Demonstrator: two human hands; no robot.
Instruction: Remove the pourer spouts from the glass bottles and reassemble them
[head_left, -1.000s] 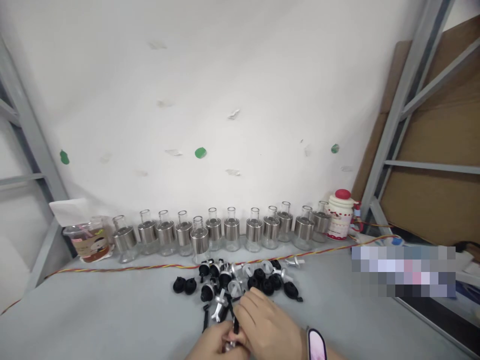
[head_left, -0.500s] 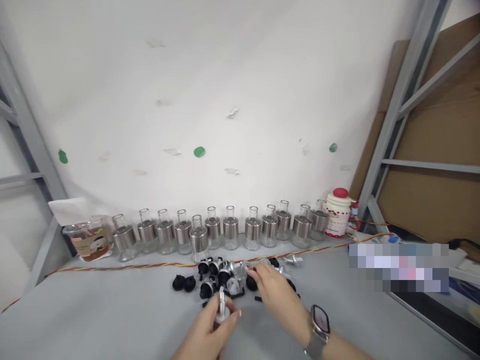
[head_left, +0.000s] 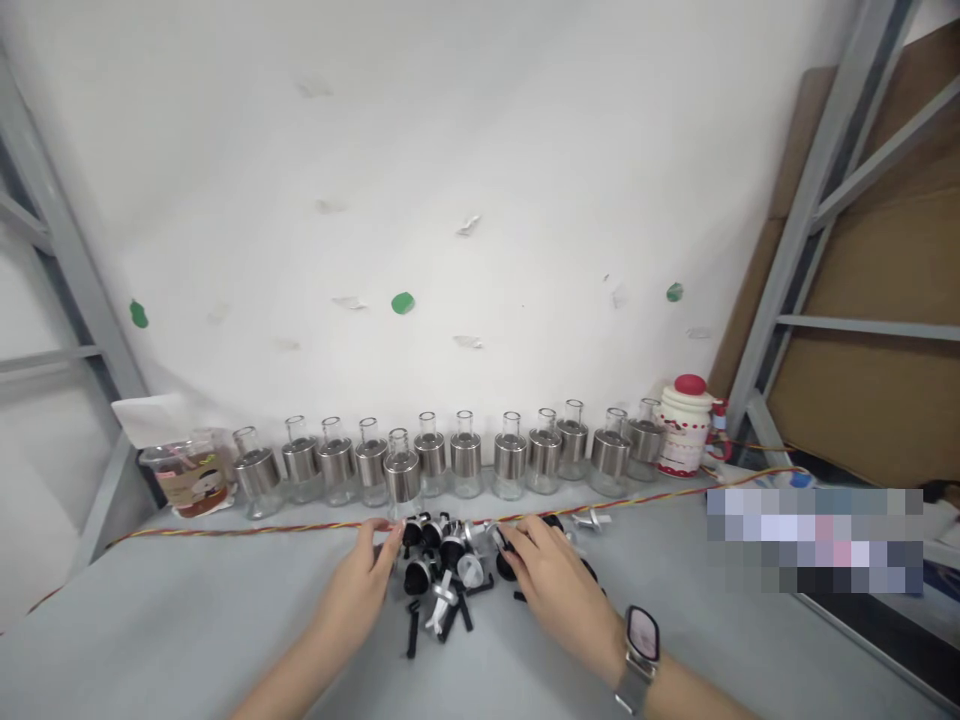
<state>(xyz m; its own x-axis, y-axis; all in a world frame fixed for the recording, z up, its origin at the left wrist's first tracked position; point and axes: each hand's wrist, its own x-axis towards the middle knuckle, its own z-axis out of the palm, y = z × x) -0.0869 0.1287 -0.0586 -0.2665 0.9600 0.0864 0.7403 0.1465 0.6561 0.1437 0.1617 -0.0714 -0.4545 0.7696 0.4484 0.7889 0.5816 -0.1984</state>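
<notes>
Several spout parts [head_left: 452, 553], black and silvery.

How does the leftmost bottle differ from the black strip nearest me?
The leftmost bottle has clear glass and a metallic sleeve; the black strip is dark throughout. The bottle stands; the strip lies flat. The bottle is bulkier than the strip. Both rest on the gray table.

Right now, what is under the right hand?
A round black piece and a smaller black one partly show at the edge of the right hand; anything else beneath is covered.
</notes>
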